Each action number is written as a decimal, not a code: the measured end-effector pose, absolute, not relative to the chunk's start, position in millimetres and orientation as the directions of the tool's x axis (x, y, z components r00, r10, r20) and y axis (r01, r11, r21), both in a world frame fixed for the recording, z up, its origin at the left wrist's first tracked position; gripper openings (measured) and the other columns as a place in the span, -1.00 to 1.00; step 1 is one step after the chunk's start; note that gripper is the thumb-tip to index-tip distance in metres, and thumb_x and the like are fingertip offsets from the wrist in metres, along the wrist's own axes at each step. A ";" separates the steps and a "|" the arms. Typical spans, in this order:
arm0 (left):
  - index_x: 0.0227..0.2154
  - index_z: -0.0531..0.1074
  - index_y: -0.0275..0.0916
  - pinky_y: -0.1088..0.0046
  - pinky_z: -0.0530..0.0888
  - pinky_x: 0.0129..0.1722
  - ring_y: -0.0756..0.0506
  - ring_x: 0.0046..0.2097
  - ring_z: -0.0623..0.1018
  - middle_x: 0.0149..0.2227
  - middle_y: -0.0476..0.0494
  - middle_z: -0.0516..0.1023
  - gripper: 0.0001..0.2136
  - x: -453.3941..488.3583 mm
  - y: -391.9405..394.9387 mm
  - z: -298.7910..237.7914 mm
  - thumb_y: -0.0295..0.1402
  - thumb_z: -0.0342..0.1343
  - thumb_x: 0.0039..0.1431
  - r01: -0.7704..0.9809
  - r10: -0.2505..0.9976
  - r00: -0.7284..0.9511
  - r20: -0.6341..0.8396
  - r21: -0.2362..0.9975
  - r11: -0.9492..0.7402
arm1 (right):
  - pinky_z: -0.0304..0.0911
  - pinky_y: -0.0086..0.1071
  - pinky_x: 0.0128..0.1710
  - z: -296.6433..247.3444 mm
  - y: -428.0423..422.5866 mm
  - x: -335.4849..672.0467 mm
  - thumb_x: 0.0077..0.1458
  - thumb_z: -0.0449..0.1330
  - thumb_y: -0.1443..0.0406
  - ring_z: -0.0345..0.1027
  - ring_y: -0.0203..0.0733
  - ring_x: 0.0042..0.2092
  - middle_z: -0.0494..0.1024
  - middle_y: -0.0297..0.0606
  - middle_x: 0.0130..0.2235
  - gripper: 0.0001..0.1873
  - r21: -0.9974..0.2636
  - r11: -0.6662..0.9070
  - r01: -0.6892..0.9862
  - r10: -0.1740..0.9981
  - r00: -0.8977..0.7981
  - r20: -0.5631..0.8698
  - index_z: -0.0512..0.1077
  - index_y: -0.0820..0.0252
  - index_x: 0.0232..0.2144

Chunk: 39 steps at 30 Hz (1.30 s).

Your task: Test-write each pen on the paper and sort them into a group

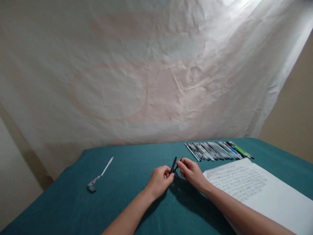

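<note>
Above the middle of the table, my left hand [159,180] is closed on a slim black pen [174,164] that tilts upward from the fingers. My right hand [191,171], right beside it, pinches a thin dark piece [180,159] close to the pen. The hands nearly meet, and whether the piece belongs to the pen I cannot tell. Fingers hide the lower part of what both hands hold.
A long row of pens [212,151] lies side by side at the back right. Nearer, an open notebook [274,199] carries handwriting. On the left lie a thin white strip [107,165] and a small dark block [91,189]. A pale sheet [156,81] hangs behind the green-covered table [58,209].
</note>
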State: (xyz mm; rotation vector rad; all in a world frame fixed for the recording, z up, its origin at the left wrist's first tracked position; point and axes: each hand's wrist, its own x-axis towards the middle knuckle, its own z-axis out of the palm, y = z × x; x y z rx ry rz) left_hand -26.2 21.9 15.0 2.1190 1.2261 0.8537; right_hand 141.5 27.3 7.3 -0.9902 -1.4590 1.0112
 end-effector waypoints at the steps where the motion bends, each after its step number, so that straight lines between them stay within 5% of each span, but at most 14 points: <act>1: -0.45 0.40 -0.30 0.57 0.22 -0.50 0.04 -0.50 0.31 -0.54 0.01 0.34 -0.82 -26.4 20.8 18.3 -0.31 -0.03 0.08 0.542 0.875 0.395 0.282 0.697 -0.469 | -0.02 -0.54 -0.68 10.4 28.6 144.3 0.06 0.04 0.07 0.05 -0.43 -0.67 0.24 -0.49 -0.69 -0.68 -0.953 0.299 0.040 0.953 -0.066 0.296 0.24 0.20 -0.52; 8: -0.35 0.44 -0.22 0.52 0.26 -0.34 -0.02 -0.35 0.37 -0.41 -0.05 0.39 -0.81 -28.2 17.9 25.7 -0.33 -0.07 0.16 0.583 0.819 0.413 0.399 0.574 -0.574 | 0.02 -0.55 -0.66 37.4 42.5 177.2 0.06 0.05 0.06 0.11 -0.43 -0.64 0.30 -0.45 -0.64 -0.68 -0.912 0.395 -0.109 0.883 0.319 0.345 0.27 0.21 -0.46; 25: -0.30 0.44 -0.18 0.52 0.28 -0.32 -0.03 -0.31 0.39 -0.38 -0.05 0.40 -0.82 -29.6 17.3 25.9 -0.35 -0.06 0.16 0.621 0.815 0.431 0.388 0.528 -0.580 | 0.03 -0.56 -0.67 38.5 46.4 184.1 0.00 0.10 0.04 0.10 -0.44 -0.64 0.27 -0.47 -0.64 -0.67 -0.910 0.406 -0.084 0.867 0.352 0.354 0.29 0.20 -0.49; 32: -0.29 0.45 -0.16 0.52 0.28 -0.32 -0.03 -0.32 0.40 -0.38 -0.05 0.41 -0.82 -30.4 17.8 23.0 -0.33 -0.04 0.15 0.633 0.819 0.427 0.382 0.521 -0.573 | 0.03 -0.54 -0.65 43.2 41.3 181.8 0.02 0.08 0.05 0.07 -0.43 -0.65 0.24 -0.49 -0.66 -0.68 -0.902 0.431 0.012 0.861 0.293 0.416 0.28 0.19 -0.50; 39: -0.28 0.44 -0.19 0.51 0.29 -0.33 -0.03 -0.32 0.40 -0.39 -0.07 0.41 -0.78 -29.4 18.2 24.3 -0.31 -0.09 0.18 0.616 0.823 0.396 0.407 0.546 -0.567 | 0.11 -0.52 -0.62 33.9 34.6 167.1 0.04 0.07 0.10 0.19 -0.36 -0.57 0.35 -0.39 -0.59 -0.70 -0.882 0.394 0.259 0.918 -0.064 0.391 0.40 0.22 -0.42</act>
